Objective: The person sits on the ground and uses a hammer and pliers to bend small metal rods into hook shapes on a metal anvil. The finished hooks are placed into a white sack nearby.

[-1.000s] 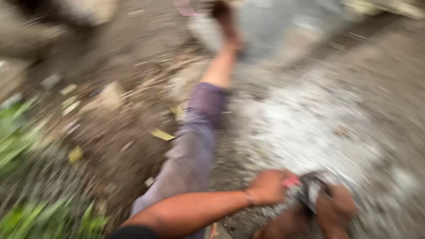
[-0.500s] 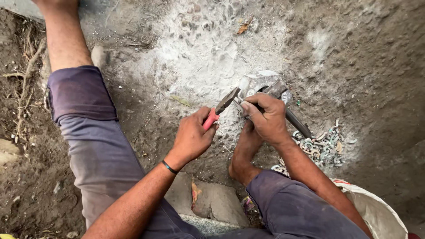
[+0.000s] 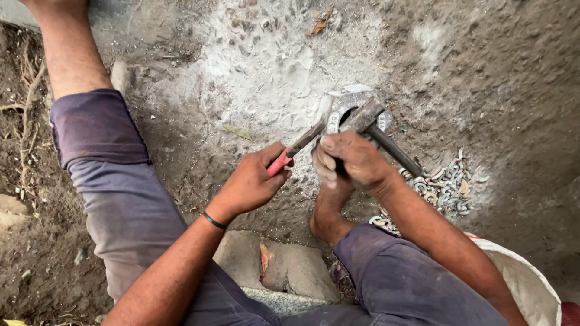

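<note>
Pliers (image 3: 294, 150) with red handles are gripped in the closed left hand (image 3: 251, 184), long axis angled up-right toward the metal ring (image 3: 344, 108) on the ground. A hammer (image 3: 377, 130) is clenched in the right hand (image 3: 353, 160), nearer the ring.

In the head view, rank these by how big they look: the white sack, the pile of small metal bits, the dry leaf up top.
1. white sack, though the frame cuts it off
2. pile of small metal bits
3. dry leaf, clearly smallest, but also farthest from the camera
</note>
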